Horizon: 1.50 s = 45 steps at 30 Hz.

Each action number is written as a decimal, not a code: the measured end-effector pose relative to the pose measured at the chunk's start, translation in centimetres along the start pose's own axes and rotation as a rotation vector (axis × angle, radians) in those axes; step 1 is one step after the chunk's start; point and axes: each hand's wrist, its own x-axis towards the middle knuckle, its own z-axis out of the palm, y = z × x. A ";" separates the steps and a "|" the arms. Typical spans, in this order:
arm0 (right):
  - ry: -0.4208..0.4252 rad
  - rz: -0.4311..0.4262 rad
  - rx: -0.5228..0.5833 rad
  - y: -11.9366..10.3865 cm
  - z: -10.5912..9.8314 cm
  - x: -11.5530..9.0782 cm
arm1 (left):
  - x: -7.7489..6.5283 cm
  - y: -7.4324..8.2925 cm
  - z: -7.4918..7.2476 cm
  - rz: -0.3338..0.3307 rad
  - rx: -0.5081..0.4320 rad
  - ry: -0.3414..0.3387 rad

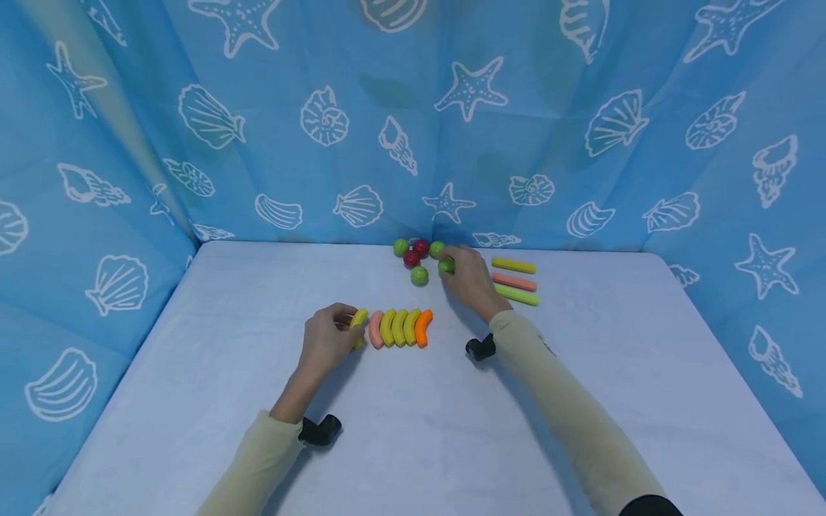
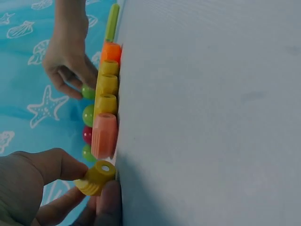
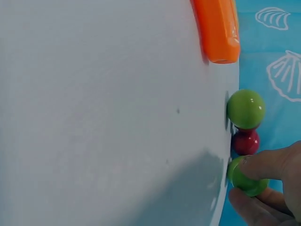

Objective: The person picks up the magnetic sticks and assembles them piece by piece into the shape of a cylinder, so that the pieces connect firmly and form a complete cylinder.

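My left hand (image 1: 325,342) pinches a yellow banana-shaped piece (image 2: 97,178) between thumb and fingers; a hole shows in its end. This piece is at the left end of a row of similar curved pieces: a pink one (image 1: 376,330), several yellow ones (image 1: 400,328) and an orange one (image 1: 422,329). Farther back, my right hand (image 1: 470,278) pinches a shiny green ball (image 3: 248,183) with thumb and fingers. Around it lie other green balls (image 1: 419,276) and two dark red balls (image 1: 411,259), grouped near the table's back edge.
Three straight sticks lie right of my right hand: yellow (image 1: 513,265), pink (image 1: 514,281) and light green (image 1: 517,294). Everything is on a white-covered table (image 1: 413,430). A blue curtain (image 1: 387,86) with shell and starfish prints hangs behind and at both sides.
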 end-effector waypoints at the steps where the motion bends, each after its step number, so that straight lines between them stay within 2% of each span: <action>1: 0.002 -0.002 0.006 0.1 -0.1 -0.1 | 0.0 -0.1 -0.1 -0.006 -0.005 0.005; 7: 0.009 -0.020 0.039 0.6 -0.4 -0.9 | -0.4 -0.7 -0.8 -0.015 -0.052 0.020; 13: -0.013 -0.035 0.040 1.2 -0.8 -2.2 | -0.9 -1.3 -1.5 0.024 -0.098 0.035; 20: -0.012 -0.058 0.035 1.8 -0.7 -3.8 | -1.7 -1.0 -2.1 0.050 -0.142 0.046; 27: 0.016 -0.113 0.035 2.3 -1.3 -5.5 | -2.4 -1.0 -2.2 0.032 -0.201 0.039; 31: 0.037 -0.141 0.031 2.3 -1.8 -6.6 | -2.9 -0.8 -2.4 0.044 -0.237 0.033; 38: 0.086 -0.182 0.087 2.8 -2.7 -8.8 | -4.2 -0.6 -2.2 0.042 -0.357 0.007; 45: 0.098 -0.190 0.103 3.1 -2.9 -11.0 | -5.6 -0.9 -2.1 0.035 -0.454 -0.024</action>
